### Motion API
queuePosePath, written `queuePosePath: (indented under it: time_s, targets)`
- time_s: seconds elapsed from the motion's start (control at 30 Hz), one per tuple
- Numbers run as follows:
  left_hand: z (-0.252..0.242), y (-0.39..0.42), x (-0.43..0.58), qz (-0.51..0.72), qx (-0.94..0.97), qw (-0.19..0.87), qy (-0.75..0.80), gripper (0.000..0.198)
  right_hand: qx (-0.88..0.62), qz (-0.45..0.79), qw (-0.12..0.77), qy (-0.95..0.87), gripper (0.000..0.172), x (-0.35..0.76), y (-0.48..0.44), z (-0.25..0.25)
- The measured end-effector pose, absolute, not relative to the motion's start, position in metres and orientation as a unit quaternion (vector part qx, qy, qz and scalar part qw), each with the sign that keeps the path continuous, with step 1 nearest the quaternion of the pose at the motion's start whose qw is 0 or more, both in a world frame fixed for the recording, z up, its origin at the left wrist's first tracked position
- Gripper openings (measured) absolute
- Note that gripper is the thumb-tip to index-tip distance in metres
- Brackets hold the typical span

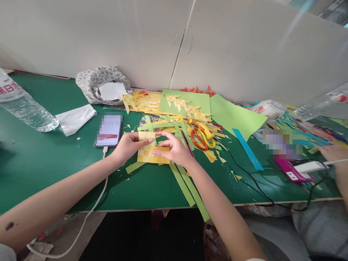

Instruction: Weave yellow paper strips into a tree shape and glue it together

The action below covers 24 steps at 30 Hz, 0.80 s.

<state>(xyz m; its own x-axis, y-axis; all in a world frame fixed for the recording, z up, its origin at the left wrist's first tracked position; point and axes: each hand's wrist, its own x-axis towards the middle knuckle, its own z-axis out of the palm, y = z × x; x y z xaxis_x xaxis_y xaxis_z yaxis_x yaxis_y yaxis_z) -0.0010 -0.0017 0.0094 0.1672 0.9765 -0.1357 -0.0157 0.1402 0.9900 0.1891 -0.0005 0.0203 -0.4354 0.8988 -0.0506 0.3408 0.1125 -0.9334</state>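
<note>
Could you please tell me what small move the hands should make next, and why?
Probably the right hand should fold the yellow paper end inward, because it juts past the right side of the woven yellow-and-cream paper, which the left hand is holding at its upper left.

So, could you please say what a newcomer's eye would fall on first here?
Probably the yellow checkered paper piece near the centre, held between the left hand and the right hand. Next, likely the scissors with red and yellow handles, to the right of that hand among paper scraps. The phone, lying on the green table left of the hands with a white cable plugged in, may also stand out.
</note>
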Motion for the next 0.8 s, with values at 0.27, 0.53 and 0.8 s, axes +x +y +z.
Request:
queuePosePath:
  time_s: [0.27, 0.53, 0.8]
  targets:
    - [0.007, 0.001, -0.001, 0.424, 0.487, 0.587, 0.488, 0.041, -0.475, 0.46, 0.279, -0.696, 0.063, 0.194, 0.002, 0.019]
    - [0.01, 0.002, -0.004, 0.408, 0.492, 0.591, 0.492, 0.038, -0.462, 0.472, 0.312, -0.683, 0.068, 0.2, 0.008, 0.019]
    - [0.009, 0.004, -0.006, 0.436, 0.499, 0.567, 0.489, 0.038, -0.459, 0.484, 0.35, -0.657, 0.073, 0.202, 0.008, 0.022]
